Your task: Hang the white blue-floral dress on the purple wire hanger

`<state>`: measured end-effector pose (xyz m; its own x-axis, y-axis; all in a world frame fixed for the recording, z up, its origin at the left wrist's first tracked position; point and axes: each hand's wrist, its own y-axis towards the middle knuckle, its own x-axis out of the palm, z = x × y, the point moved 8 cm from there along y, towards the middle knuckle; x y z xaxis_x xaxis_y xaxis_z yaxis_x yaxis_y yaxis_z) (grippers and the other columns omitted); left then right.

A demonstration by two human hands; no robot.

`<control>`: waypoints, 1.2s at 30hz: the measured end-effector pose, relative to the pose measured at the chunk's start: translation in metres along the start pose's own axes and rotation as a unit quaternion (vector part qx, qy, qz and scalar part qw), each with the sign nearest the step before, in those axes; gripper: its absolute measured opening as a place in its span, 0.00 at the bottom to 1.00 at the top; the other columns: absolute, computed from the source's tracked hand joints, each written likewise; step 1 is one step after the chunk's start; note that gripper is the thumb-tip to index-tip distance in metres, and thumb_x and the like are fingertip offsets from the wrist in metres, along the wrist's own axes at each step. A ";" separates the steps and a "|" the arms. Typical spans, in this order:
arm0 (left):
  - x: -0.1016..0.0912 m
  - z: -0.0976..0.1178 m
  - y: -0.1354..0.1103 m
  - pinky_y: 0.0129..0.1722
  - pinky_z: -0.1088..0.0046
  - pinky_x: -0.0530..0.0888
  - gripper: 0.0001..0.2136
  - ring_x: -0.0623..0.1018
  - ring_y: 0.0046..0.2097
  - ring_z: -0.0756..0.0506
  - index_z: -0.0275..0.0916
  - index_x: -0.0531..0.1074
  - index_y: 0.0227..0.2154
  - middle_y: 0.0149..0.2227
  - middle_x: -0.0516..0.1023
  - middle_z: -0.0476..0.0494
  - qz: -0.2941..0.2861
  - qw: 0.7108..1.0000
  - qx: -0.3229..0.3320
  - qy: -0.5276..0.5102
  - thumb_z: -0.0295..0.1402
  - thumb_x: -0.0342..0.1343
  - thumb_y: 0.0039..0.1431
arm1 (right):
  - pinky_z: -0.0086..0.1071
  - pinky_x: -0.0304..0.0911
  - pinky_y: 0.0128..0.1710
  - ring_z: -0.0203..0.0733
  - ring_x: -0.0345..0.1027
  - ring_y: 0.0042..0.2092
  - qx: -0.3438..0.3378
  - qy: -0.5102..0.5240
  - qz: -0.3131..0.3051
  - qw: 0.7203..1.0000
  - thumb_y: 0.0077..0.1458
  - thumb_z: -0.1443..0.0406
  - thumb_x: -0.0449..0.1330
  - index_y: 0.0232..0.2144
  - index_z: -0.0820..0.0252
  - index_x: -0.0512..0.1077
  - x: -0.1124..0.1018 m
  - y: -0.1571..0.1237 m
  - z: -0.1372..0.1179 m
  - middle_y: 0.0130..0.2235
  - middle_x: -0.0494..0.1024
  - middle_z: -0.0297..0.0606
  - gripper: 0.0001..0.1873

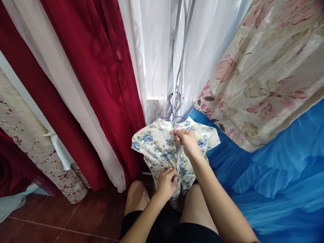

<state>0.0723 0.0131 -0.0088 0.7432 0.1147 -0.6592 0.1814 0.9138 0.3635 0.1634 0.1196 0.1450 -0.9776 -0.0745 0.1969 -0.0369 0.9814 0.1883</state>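
Observation:
A small white dress (162, 141) with blue flowers and short sleeves hangs in front of me on a thin purple hanger (171, 106). My left hand (167, 182) is closed on the dress fabric low on its middle line, where the cloth bunches into folds. At the top of that line, just below the neckline, my right hand (187, 140) pinches the edge of the dress. Whether a zip pull or other small part is between the right fingertips, I cannot tell. The lower end of the dress hangs between my knees, partly hidden by my left hand.
White ribbons (174, 60) hang down to the hanger. Red fabric (98, 84) and white cloth hang at the left and behind. On the right are a beige floral cloth (268, 84) and a blue pleated fabric (273, 189). Below is a dark red tiled floor (83, 216).

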 end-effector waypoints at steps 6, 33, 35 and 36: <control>-0.036 0.007 0.025 0.41 0.69 0.72 0.04 0.77 0.38 0.45 0.40 0.73 0.36 0.37 0.78 0.45 0.006 0.994 0.000 -0.112 0.25 0.57 0.60 | 0.28 0.48 0.19 0.32 0.54 0.18 -0.005 -0.020 -0.017 1.000 0.52 0.56 0.63 0.26 0.61 0.75 0.016 0.001 -0.013 0.15 0.67 0.28 0.13; -0.126 -0.160 0.082 0.43 0.62 0.76 0.07 0.76 0.31 0.47 0.38 0.67 0.29 0.27 0.73 0.47 0.350 0.655 -0.348 -0.573 0.26 0.50 0.64 | 0.29 0.42 0.22 0.31 0.47 0.20 0.064 -0.092 -0.154 0.982 0.55 0.58 0.58 0.20 0.60 0.71 0.003 -0.036 0.060 0.16 0.59 0.26 0.15; -0.088 -0.161 0.067 0.41 0.62 0.76 0.07 0.77 0.31 0.47 0.38 0.67 0.29 0.28 0.75 0.46 0.319 0.645 -0.375 -0.585 0.25 0.50 0.64 | 0.29 0.41 0.22 0.31 0.46 0.19 0.101 -0.061 -0.105 0.987 0.54 0.57 0.58 0.20 0.59 0.69 -0.018 -0.045 0.077 0.15 0.58 0.25 0.15; -0.073 -0.160 0.061 0.41 0.63 0.75 0.07 0.77 0.31 0.47 0.38 0.68 0.29 0.28 0.75 0.45 0.306 0.642 -0.382 -0.589 0.25 0.50 0.63 | 0.29 0.41 0.22 0.31 0.46 0.19 0.117 -0.054 -0.083 0.988 0.54 0.56 0.57 0.20 0.58 0.68 -0.031 -0.051 0.087 0.15 0.57 0.25 0.15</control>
<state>-0.0740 0.1227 -0.0439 0.5775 0.5813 0.5732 -0.4122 0.8137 -0.4099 0.1772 0.0876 0.0462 -0.9699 -0.2314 0.0763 -0.2335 0.9721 -0.0205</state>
